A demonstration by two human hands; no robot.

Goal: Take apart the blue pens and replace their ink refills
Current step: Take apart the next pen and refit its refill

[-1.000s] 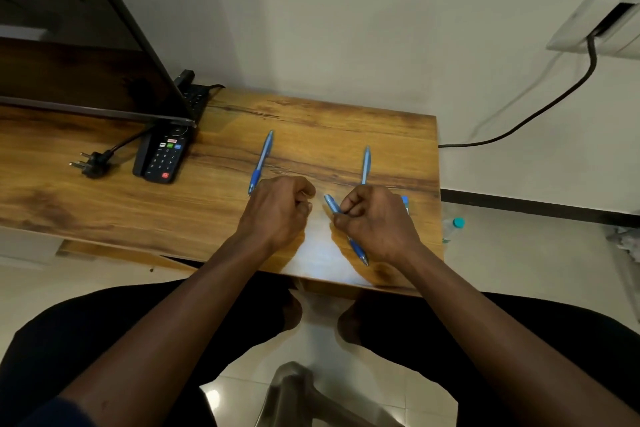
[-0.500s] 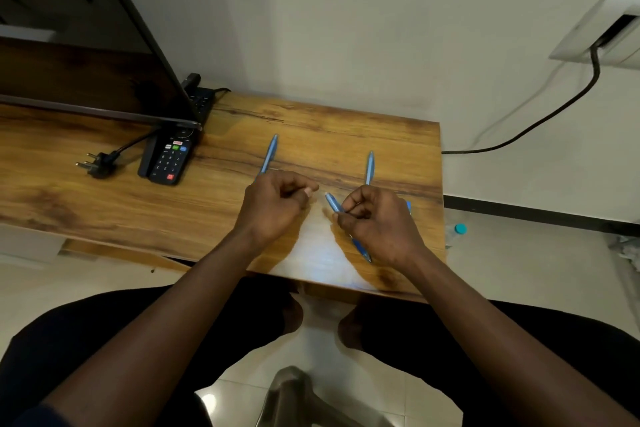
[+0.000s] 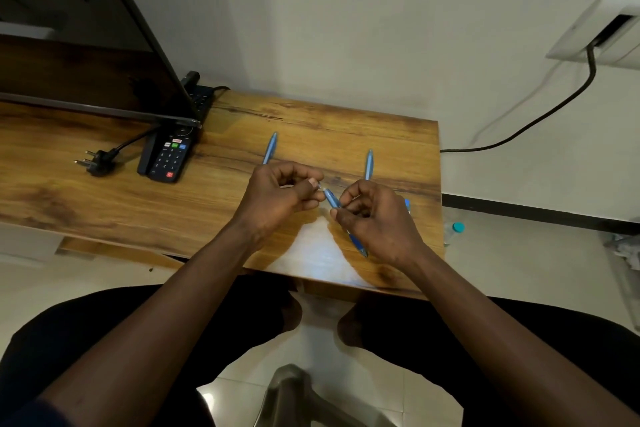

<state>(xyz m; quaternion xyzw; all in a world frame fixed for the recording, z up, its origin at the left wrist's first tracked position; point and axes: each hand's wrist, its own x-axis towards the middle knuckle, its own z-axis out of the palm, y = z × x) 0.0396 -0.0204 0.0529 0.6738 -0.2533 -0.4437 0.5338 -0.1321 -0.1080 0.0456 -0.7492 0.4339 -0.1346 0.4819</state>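
Blue pen (image 3: 331, 200) is clamped in the right hand's (image 3: 377, 222) curled fingers; the left hand (image 3: 277, 198) pinches its tip end. Best hold the barrel firm and twist gently, low over the counter (image 3: 173, 211).

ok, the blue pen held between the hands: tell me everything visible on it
The slim blue plastic-looking pen is held over the wooden table, slanting from the left hand down toward the person. The right hand grips its middle, hiding that part; a darker end pokes out below. The left thumb and finger pinch at its upper tip. Whether it is unscrewed cannot be told.
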